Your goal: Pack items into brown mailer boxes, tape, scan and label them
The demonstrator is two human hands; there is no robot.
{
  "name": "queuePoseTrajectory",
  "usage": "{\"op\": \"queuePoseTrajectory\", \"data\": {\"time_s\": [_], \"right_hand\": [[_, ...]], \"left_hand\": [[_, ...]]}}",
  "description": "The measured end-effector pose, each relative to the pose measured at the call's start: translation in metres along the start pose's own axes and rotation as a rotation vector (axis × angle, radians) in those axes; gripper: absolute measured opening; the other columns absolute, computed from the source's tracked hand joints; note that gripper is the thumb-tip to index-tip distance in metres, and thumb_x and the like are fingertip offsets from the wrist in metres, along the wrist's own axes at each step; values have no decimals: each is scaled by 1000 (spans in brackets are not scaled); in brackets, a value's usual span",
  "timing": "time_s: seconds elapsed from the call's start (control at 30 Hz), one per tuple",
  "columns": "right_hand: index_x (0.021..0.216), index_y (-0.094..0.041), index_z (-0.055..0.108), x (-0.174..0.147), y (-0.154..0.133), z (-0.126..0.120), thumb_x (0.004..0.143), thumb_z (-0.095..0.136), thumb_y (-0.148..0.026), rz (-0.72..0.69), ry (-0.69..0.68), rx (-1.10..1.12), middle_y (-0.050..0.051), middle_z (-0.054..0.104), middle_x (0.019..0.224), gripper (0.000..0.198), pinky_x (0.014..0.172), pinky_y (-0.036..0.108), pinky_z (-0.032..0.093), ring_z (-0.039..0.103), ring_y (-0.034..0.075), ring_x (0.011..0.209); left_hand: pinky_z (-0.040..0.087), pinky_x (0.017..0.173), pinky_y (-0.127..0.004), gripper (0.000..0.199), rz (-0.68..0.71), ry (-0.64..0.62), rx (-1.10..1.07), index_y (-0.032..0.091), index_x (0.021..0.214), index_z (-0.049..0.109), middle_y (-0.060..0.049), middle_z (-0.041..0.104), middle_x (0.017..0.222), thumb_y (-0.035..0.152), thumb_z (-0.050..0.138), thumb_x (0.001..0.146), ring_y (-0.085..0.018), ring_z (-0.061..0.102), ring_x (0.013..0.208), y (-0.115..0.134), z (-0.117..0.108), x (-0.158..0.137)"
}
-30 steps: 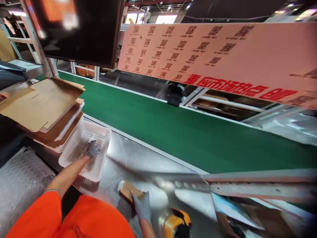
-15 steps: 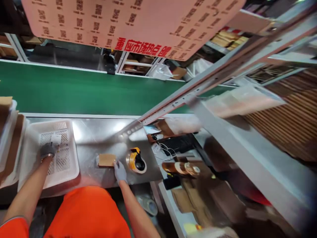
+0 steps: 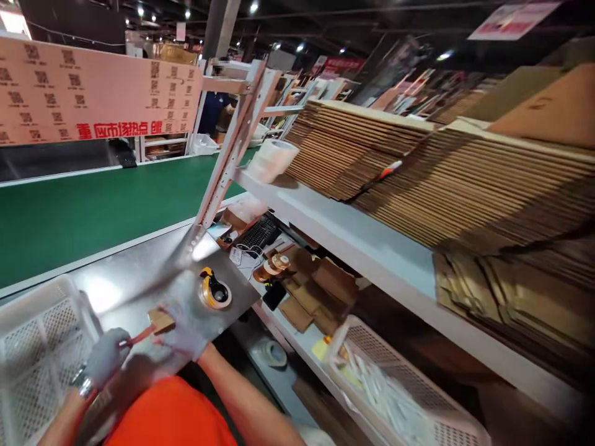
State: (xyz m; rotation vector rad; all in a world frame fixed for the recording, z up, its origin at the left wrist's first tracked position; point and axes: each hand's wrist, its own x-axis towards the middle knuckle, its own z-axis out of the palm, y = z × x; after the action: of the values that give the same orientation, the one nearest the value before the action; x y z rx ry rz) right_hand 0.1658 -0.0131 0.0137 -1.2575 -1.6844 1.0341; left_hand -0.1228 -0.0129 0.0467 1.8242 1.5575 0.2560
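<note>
My left hand [image 3: 103, 360], in a grey glove, is closed on a thin reddish strip [image 3: 142, 335] whose kind I cannot make out. The strip's far end reaches the small brown cardboard box [image 3: 162, 320] over the metal table. Around that box's right side are the fingers of my gloved right hand [image 3: 183, 334], slightly blurred. A yellow and black tape dispenser [image 3: 214, 290] with a roll of tape lies just beyond my right hand. To the left, the white plastic basket [image 3: 86, 310] stands beside my left hand.
A green conveyor belt [image 3: 93, 207] runs behind the metal table [image 3: 139, 272]. On the right, a white shelf [image 3: 344, 226] carries stacked flat cardboard [image 3: 400, 167] and tape rolls [image 3: 273, 160]. Below are a keyboard [image 3: 260, 234], brown cartons [image 3: 316, 291] and another basket [image 3: 404, 365].
My left hand has left the basket and come beside the box, holding the reddish strip. My right hand has shifted around the box. The view has swung up and right.
</note>
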Motion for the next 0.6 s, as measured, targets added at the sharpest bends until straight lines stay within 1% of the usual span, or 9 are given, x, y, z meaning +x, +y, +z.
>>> {"op": "queuePoseTrajectory", "data": {"time_s": [0.03,0.1,0.17,0.23,0.33,0.4,0.43,0.5,0.6], "right_hand": [[126,-27,86,-6,-4,-7,78,97,-45,-70,-77,-18,8,86,125,52,110,44,58,76,30,117],[97,-27,89,-21,-6,-24,90,85,-46,-97,-159,-44,2,85,95,20,94,38,57,74,24,94],[76,-26,83,-42,-1,-43,91,79,-44,-13,-164,-29,-1,74,72,24,79,33,52,64,19,76],[68,-24,78,-64,5,-61,87,81,-46,114,-140,55,-3,65,62,29,69,30,44,55,16,67],[65,-22,74,-91,13,-79,82,86,-61,333,49,364,-3,61,60,44,62,29,39,49,14,61],[69,-22,74,-105,15,-87,75,91,-72,442,226,586,-2,66,63,54,62,30,44,54,15,62],[71,-22,75,-112,15,-90,71,94,-75,472,279,660,-1,69,66,57,65,31,48,58,16,65],[76,-22,77,-125,16,-97,68,97,-77,496,300,748,2,75,73,59,72,34,55,66,21,72],[85,-24,81,-150,20,-110,70,94,-82,538,252,870,7,83,81,62,79,42,63,75,27,80]], "left_hand": [[51,88,-31,12,19,-73,20,24,81,81,-3,85,93,19,70,83,-26,77,94,14,10,1],[46,82,-31,8,16,-154,22,22,73,74,-2,76,80,24,71,80,-25,72,86,35,25,6],[42,76,-32,21,-4,-198,-102,22,67,66,0,65,69,37,74,79,-23,64,78,52,34,11],[42,72,-33,39,-31,-195,-333,22,67,64,0,61,66,58,77,77,-21,59,74,71,41,13],[47,68,-31,65,-78,-82,-655,21,72,67,-5,68,75,85,76,74,-20,60,75,114,63,8],[47,64,-29,73,-97,-72,-782,20,76,71,-7,72,81,92,79,71,-19,62,76,148,90,2],[46,61,-28,75,-99,-111,-827,19,80,74,-9,74,83,92,83,68,-19,64,76,164,107,-1],[46,58,-28,76,-104,-166,-853,16,85,78,-10,76,82,88,90,64,-20,66,73,190,141,-6],[48,56,-29,72,-142,-151,-851,13,89,82,-11,79,80,79,96,65,-20,68,68,211,184,-13]]}}
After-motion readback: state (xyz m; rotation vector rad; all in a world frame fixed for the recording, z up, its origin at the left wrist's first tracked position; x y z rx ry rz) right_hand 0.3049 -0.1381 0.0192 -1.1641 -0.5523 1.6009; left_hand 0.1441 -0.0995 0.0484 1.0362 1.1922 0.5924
